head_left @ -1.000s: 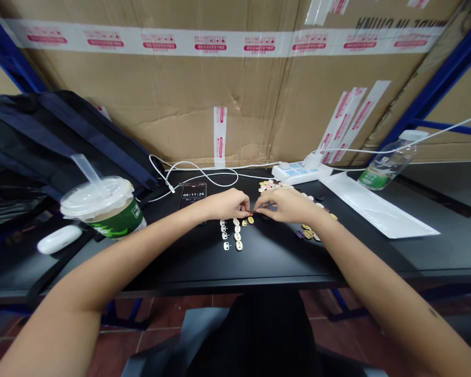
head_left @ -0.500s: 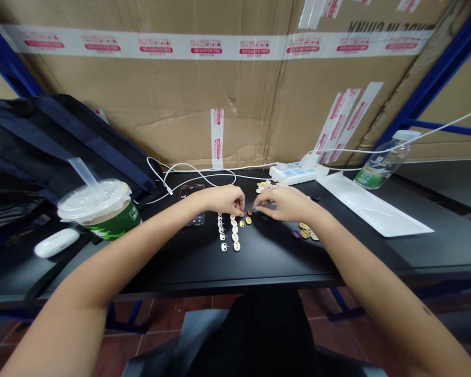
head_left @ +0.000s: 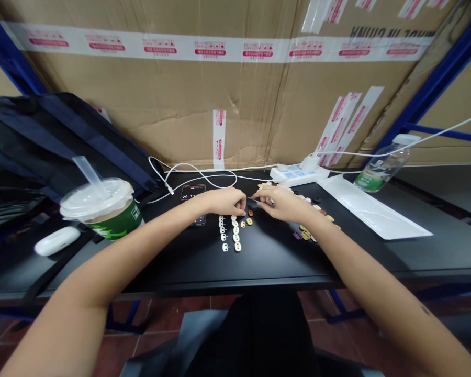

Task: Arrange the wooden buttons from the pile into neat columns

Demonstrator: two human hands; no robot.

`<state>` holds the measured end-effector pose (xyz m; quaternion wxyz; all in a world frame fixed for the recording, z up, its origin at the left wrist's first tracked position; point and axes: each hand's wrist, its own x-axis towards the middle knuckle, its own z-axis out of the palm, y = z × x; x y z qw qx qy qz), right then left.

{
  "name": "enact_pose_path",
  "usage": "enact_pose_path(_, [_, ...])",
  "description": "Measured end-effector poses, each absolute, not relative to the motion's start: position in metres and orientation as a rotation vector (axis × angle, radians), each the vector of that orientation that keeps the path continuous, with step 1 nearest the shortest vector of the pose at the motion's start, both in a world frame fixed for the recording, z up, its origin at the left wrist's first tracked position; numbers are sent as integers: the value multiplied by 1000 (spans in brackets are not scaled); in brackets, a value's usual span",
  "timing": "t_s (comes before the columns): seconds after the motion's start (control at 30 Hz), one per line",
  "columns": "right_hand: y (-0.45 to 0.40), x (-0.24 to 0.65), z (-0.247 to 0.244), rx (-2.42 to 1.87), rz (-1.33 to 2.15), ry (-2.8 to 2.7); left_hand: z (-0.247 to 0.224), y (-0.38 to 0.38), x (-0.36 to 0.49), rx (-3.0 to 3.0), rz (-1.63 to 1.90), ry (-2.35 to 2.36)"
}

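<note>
My left hand (head_left: pixel 232 201) is closed in a pinch above the rows of small pieces; anything between its fingertips is too small to name. Facing it, the fingers of my right hand (head_left: pixel 275 203) are pinched on a thin silvery strip (head_left: pixel 253 199), whose tip points toward the left hand. Below the left hand run a column of small white pieces with dark openings (head_left: pixel 222 230) and a column of cream oval pieces (head_left: pixel 236 230). Just right of these lie a brown oval piece (head_left: pixel 250 213) and a yellow one (head_left: pixel 249 222). More pieces are partly hidden by my right hand.
A phone (head_left: pixel 187 194) with a running timer lies behind my left forearm. At left stand a lidded drink cup (head_left: pixel 115 220), a white case (head_left: pixel 57 241) and a backpack (head_left: pixel 74 131). Rightward are a power strip (head_left: pixel 294 175), a white envelope (head_left: pixel 372 207) and a bottle (head_left: pixel 388 162).
My right hand has shifted slightly up, and the silvery strip shows more clearly between the hands. The left hand stays nearly in place. The whole view has shifted slightly.
</note>
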<state>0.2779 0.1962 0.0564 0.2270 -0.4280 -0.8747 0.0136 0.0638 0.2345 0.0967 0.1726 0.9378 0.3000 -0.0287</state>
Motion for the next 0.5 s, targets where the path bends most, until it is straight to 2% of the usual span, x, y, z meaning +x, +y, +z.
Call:
enact_pose_path(0.27, [203, 283, 50, -1304, 76, -2476, 99, 233, 68, 2627, -18, 815])
enact_pose_path(0.5, [197, 282, 56, -1207, 40, -2469, 94, 210, 48, 2392, 525, 804])
